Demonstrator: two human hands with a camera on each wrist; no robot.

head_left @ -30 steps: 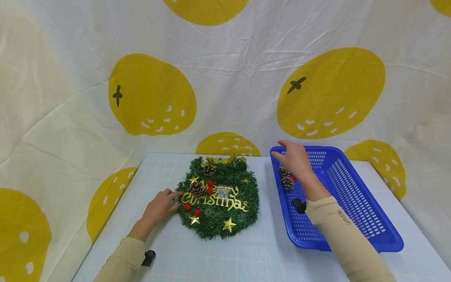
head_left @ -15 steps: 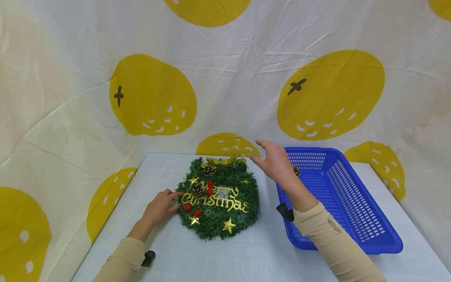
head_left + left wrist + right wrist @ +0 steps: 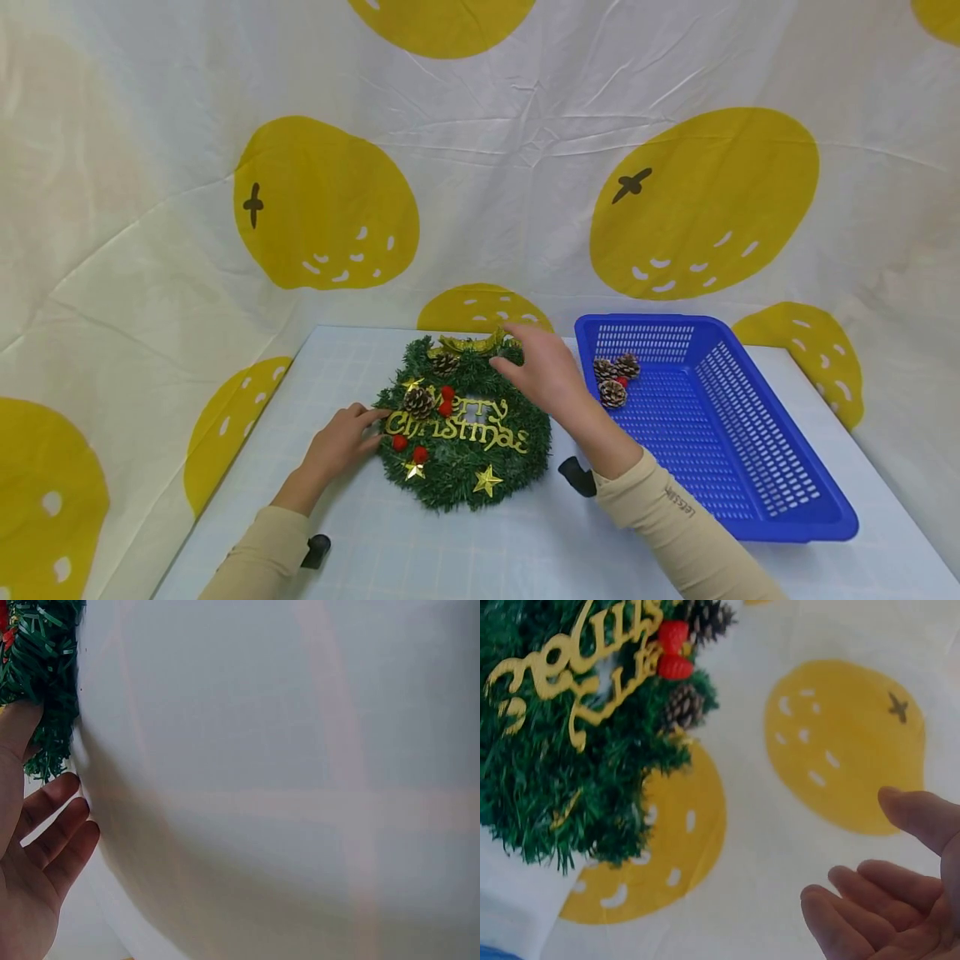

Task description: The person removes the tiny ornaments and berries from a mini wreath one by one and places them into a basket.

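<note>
A green tinsel Christmas wreath (image 3: 468, 483) lies on the table with gold "Merry Christmas" lettering (image 3: 457, 429), pine cones, red berries and gold stars. At its left edge is my left hand (image 3: 341, 442), fingertips touching the greenery. The left wrist view has that hand's thumb against the wreath edge and its other fingers loosely extended. My right hand (image 3: 547, 375) hovers over the wreath's upper right, near the gold ribbon (image 3: 472, 342). In the right wrist view, thumb and fingers of the right hand (image 3: 907, 907) are spread apart, with nothing held.
To the right stands a blue plastic basket (image 3: 675, 442), with a cluster of pine cones (image 3: 613, 393) and red berries in its back left corner. Behind the table hangs a white cloth (image 3: 487, 208) printed with yellow fruit.
My right hand has moved left from above the basket to above the wreath, uncovering the pine cones in the basket. The left hand has stayed at the wreath's edge.
</note>
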